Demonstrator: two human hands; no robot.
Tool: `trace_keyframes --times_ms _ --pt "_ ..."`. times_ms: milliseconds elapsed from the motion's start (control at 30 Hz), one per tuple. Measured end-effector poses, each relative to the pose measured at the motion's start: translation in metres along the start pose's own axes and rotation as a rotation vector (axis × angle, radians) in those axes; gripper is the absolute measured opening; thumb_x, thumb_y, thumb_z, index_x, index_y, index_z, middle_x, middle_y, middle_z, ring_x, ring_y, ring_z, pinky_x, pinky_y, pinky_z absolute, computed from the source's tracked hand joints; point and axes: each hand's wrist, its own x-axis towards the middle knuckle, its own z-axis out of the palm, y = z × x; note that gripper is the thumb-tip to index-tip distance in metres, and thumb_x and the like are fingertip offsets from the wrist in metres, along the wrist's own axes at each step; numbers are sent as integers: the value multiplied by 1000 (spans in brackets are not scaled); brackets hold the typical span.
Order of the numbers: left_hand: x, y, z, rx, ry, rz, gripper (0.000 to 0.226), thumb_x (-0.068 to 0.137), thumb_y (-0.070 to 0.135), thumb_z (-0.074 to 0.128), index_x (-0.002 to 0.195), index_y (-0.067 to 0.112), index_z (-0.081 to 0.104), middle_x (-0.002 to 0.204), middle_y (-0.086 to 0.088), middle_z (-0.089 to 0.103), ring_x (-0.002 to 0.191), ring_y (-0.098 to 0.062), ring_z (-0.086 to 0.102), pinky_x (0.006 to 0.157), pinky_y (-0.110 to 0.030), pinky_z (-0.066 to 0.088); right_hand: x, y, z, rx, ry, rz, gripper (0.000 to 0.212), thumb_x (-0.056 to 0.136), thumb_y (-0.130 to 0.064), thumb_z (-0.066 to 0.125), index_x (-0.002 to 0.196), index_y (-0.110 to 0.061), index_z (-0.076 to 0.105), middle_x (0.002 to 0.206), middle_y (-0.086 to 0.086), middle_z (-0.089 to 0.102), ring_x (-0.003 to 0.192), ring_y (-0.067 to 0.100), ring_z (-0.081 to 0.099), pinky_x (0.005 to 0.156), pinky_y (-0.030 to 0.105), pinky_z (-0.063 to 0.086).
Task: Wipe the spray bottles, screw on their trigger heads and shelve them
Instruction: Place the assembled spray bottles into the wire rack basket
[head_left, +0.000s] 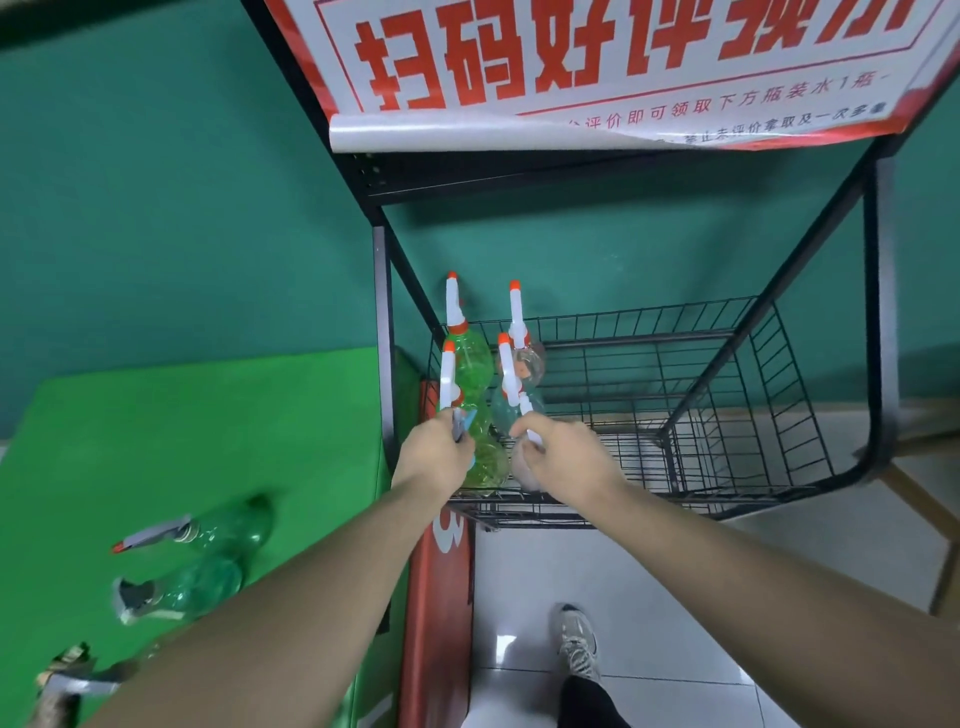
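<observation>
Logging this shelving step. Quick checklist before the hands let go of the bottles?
1. Left hand grips the green bottle by its head: ok.
2. Right hand pinches a white trigger: ok.
3. Both bottles over the wire basket, left end: ok.
4. Bottle bases seated on the basket floor: cannot tell.
5. Heads screwed tight: cannot tell.
6. Bottles left on the green mat: not ok, unshelved.

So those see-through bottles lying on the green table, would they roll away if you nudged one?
Probably. The upper bottle lies on its side on the flat green table, and its body looks round. Its trigger head sticks out sideways, so it would likely swing around rather than roll straight. It looks empty and thin-walled, so probably light and easy to shove.
</observation>
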Motion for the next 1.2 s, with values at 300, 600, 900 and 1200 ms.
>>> trace_keyframes --times_ms 300,600,900,1200 --pt "-2 1 3 90 -47 -6 19 101 33 61 103 15 59 84 -5 64 72 -22 59 57 -30 39 -13 -5 -7 -42 -5 -6 37 99 -22 48 132 -33 60 102 7 68 83 26 62 72 30 51" --pt "-39 -21 -23 88 15 139 52 99 39 64 146 18 53 94 5 65 82 -15 61 73 -30 52 -54 -32 -18 -85 141 5 37 98 -28 52 134 -30 58 144 -3 54 114 26 61 96 33 49" --pt "-135 -154 -65 -28 112 148 26 98 27 61 122 20 68 85 -2 66 81 -27 62 68 -31 38 -133 -123 96 -57 68 -125 40 96 -29 58 136 -26 57 123 0 65 105 20 64 92 32 48" --pt "-238 -344 -99 72 -10 110 33 102 39 58 132 27 61 70 2 60 57 -14 50 51 -28 36 -181 -216 251 -317 -386 -308 49 98 -53 52 142 -30 51 129 1 66 117 23 63 97 33 51"
